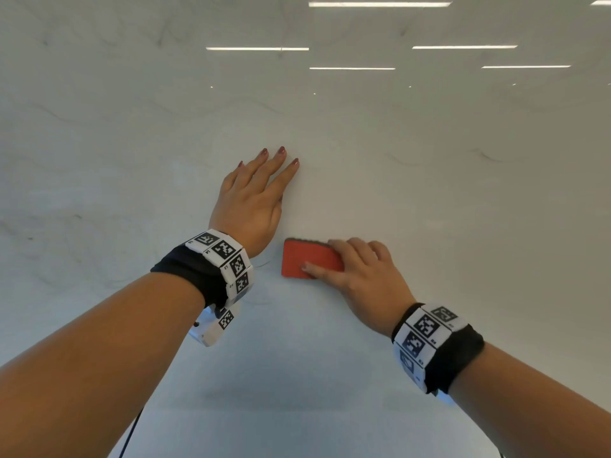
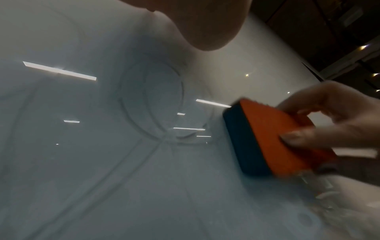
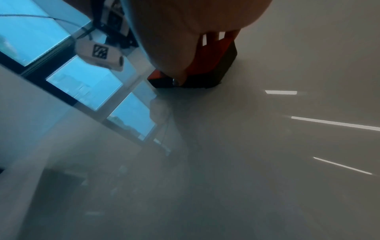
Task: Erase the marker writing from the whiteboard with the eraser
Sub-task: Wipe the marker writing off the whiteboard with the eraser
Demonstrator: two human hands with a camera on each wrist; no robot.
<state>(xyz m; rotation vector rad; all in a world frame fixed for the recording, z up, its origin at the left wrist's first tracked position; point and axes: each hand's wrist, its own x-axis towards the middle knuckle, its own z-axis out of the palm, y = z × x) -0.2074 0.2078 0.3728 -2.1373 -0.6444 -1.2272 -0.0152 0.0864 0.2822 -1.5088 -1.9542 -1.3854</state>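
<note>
The whiteboard (image 1: 429,200) fills the head view, white and glossy, with only faint grey smears of marker left on it. My right hand (image 1: 360,269) grips a red eraser (image 1: 305,259) with a dark felt underside, thumb on its near edge and fingers over the far edge, pressing it flat on the board. The eraser (image 2: 265,138) is seen from the side in the left wrist view, and the eraser (image 3: 209,61) shows partly under my palm in the right wrist view. My left hand (image 1: 254,196) lies flat on the board with straight fingers, just up and left of the eraser.
Ceiling light strips (image 1: 380,4) are mirrored in the board's upper right. Faint curved wipe traces (image 2: 152,100) show on the surface. Windows (image 3: 86,84) reflect at the board's left side in the right wrist view. A dark cable (image 1: 132,431) hangs below my left forearm.
</note>
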